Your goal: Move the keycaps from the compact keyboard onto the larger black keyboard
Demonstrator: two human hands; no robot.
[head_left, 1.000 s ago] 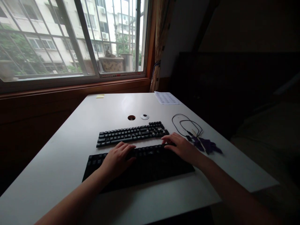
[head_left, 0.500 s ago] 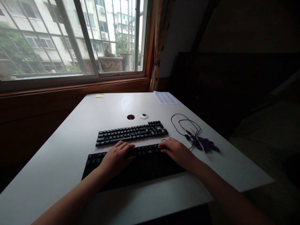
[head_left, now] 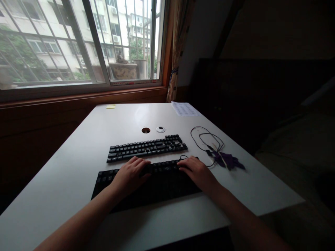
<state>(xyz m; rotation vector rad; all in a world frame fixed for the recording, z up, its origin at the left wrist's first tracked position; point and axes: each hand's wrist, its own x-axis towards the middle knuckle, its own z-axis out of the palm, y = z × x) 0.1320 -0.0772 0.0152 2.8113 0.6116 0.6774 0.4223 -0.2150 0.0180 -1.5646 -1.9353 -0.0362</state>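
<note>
A black keyboard (head_left: 162, 184) lies near the front edge of the white table. Keycaps show along its far rows and left end, while its middle looks dark and flat. My left hand (head_left: 131, 174) rests over the keyboard's left half, fingers reaching to the far rows and thumb apart. Over the right half, my right hand (head_left: 197, 170) has its index finger and thumb at the far row, with a small gap between the tips. Just behind are rows of black keycaps (head_left: 146, 148) in a keyboard's layout, white tabletop visible through some gaps. The undersides of both hands are hidden.
At the right, a looped black cable (head_left: 200, 148) lies beside a purple cloth (head_left: 231, 161) with a thin stick (head_left: 222, 158) across it. Farther back are a round hole (head_left: 146, 130), a white ring (head_left: 160, 129), printed paper (head_left: 185, 109) and a yellow note (head_left: 110, 106).
My right hand has shifted slightly down and left, uncovering a bit of cable and the keyboard's far right corner. My left hand stays in the same place.
</note>
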